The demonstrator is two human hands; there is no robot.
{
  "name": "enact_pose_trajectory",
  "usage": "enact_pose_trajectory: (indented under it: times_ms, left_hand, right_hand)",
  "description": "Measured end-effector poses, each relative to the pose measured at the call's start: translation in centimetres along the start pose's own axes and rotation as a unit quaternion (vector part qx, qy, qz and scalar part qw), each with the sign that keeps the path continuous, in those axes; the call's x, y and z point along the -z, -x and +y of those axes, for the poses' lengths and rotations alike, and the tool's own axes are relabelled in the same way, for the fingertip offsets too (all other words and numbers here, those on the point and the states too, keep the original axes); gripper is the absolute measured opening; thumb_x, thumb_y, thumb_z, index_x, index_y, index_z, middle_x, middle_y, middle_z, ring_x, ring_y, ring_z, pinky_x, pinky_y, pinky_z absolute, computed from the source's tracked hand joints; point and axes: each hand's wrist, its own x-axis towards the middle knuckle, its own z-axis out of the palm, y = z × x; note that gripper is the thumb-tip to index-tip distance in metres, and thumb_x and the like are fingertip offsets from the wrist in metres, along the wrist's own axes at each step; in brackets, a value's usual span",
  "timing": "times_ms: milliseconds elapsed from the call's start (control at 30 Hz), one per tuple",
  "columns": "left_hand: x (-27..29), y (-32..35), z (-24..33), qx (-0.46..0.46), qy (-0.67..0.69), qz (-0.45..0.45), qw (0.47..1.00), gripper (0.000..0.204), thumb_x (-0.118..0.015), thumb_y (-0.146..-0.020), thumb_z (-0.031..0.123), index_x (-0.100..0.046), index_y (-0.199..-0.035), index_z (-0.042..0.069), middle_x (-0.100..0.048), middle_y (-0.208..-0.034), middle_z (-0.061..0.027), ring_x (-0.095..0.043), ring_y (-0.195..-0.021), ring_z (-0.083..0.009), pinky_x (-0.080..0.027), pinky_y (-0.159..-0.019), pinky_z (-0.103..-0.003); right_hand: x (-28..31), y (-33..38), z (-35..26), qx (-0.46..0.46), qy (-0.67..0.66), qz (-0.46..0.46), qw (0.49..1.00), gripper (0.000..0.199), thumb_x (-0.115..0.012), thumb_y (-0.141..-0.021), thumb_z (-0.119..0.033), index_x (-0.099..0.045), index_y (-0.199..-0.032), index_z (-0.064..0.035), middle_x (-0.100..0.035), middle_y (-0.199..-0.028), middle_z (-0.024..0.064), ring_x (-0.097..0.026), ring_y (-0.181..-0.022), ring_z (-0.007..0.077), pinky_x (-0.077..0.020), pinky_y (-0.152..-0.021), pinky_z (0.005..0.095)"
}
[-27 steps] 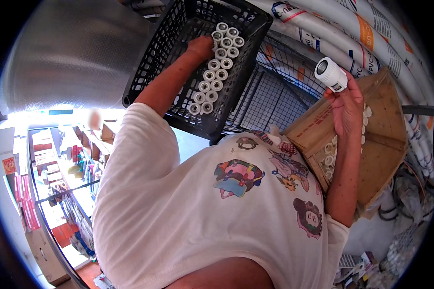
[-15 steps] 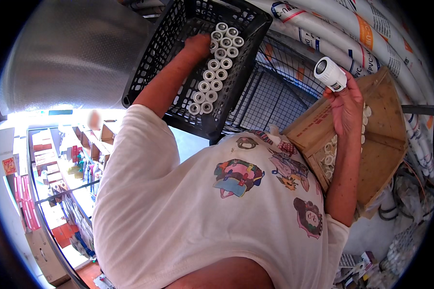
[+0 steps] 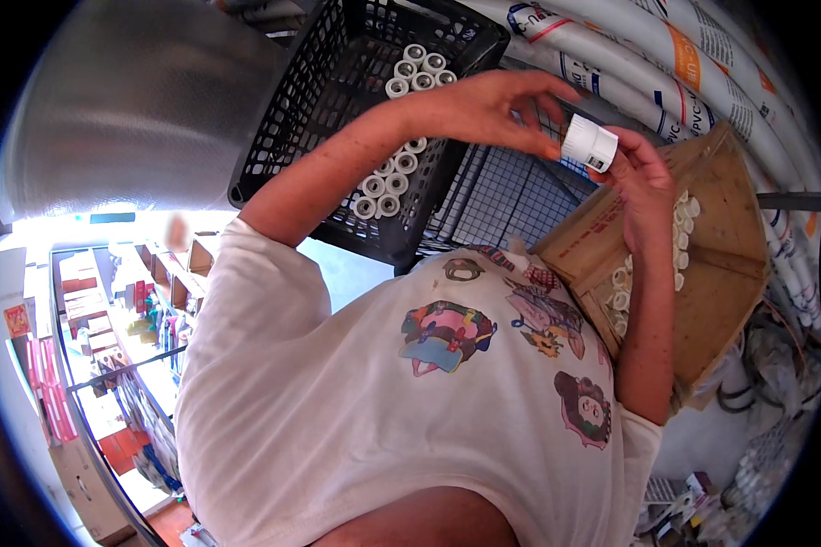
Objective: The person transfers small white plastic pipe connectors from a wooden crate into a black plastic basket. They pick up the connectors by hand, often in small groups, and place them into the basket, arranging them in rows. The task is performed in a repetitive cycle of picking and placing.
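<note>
A white ribbed plastic pipe fitting (image 3: 588,144), with a small dark label on its side, lies tilted in the fingers of my right hand (image 3: 646,182). My left hand (image 3: 511,111) reaches across to its ribbed end. Its fingers are apart and curved above the fitting, and the thumb is close to the lower edge; whether it touches I cannot tell. Beneath my left forearm, a black plastic crate (image 3: 287,91) holds several white fittings (image 3: 396,182) standing in rows with their round openings up. My arm hides the middle of those rows.
An opened cardboard box (image 3: 725,264) with loose white fittings (image 3: 682,228) stands under my right forearm. Grey pipes (image 3: 611,50) in printed wrapping lie behind. A wire-mesh cart (image 3: 493,196) sits between crate and box. To the left stand a silvery roll (image 3: 137,118) and stocked shelves (image 3: 109,365).
My left hand has left the crate and come right, beside the fitting. My right hand has lowered the fitting slightly to the left and turned it more sideways.
</note>
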Motion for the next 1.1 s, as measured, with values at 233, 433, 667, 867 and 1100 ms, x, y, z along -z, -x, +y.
enact_pose_trajectory:
  times_ms: [233, 433, 667, 867, 1100]
  left_hand:
    - [-2.6, -1.5, -1.3, 0.018, 0.211, 0.012, 0.977, 0.042, -0.068, -0.077, 0.012, -0.052, -0.114, 0.002, -0.061, -0.096, -0.0085, -0.060, -0.082, -0.0118, -0.050, -0.070, -0.024]
    - [1.9, 0.8, -2.5, 0.053, 0.070, 0.096, 0.991, 0.037, -0.066, -0.078, 0.008, -0.054, -0.113, 0.004, -0.061, -0.096, -0.0063, -0.060, -0.085, -0.0122, -0.050, -0.076, -0.025]
    - [8.2, 6.9, -10.4, 0.193, -0.219, 0.196, 0.936, 0.042, -0.071, -0.068, 0.018, -0.058, -0.106, 0.004, -0.063, -0.092, -0.0099, -0.062, -0.083, -0.0187, -0.049, -0.073, -0.029]
    - [10.7, 10.7, -17.5, 0.259, -0.403, 0.156, 0.864, 0.048, -0.074, -0.060, 0.018, -0.059, -0.104, 0.008, -0.063, -0.092, -0.0140, -0.061, -0.085, -0.0280, -0.049, -0.074, -0.034]
    - [10.2, 12.1, -22.6, 0.295, -0.401, 0.199, 0.844, 0.055, -0.076, -0.054, 0.020, -0.058, -0.103, 0.003, -0.062, -0.095, -0.0157, -0.058, -0.096, -0.0301, -0.047, -0.084, -0.037]
  right_hand:
    - [0.2, 0.0, 0.3, 0.003, 0.016, -0.008, 1.000, 0.025, -0.060, -0.085, -0.014, -0.057, -0.106, -0.0015, -0.061, -0.097, 0.0068, -0.059, -0.081, 0.0121, -0.0498, -0.067, 0.0239]
    - [-0.1, -0.1, -0.2, -0.014, 0.041, -0.010, 0.999, 0.029, -0.059, -0.085, -0.016, -0.055, -0.111, -0.0031, -0.062, -0.093, 0.0069, -0.059, -0.077, 0.0114, -0.0477, -0.067, 0.0231]
    - [-0.1, -0.1, -0.1, -0.027, 0.061, -0.026, 0.997, 0.029, -0.058, -0.085, -0.016, -0.055, -0.111, -0.0034, -0.062, -0.091, 0.0059, -0.059, -0.075, 0.0103, -0.0466, -0.068, 0.0232]
    - [0.2, -0.1, 0.1, -0.022, 0.059, -0.030, 0.998, 0.028, -0.057, -0.086, -0.017, -0.056, -0.110, -0.0038, -0.062, -0.090, 0.0049, -0.058, -0.074, 0.0095, -0.0461, -0.068, 0.0229]
    - [0.2, 0.0, 0.0, -0.020, 0.051, -0.033, 0.998, 0.027, -0.057, -0.086, -0.018, -0.056, -0.110, -0.0041, -0.062, -0.089, 0.0043, -0.058, -0.074, 0.0090, -0.0461, -0.068, 0.0228]
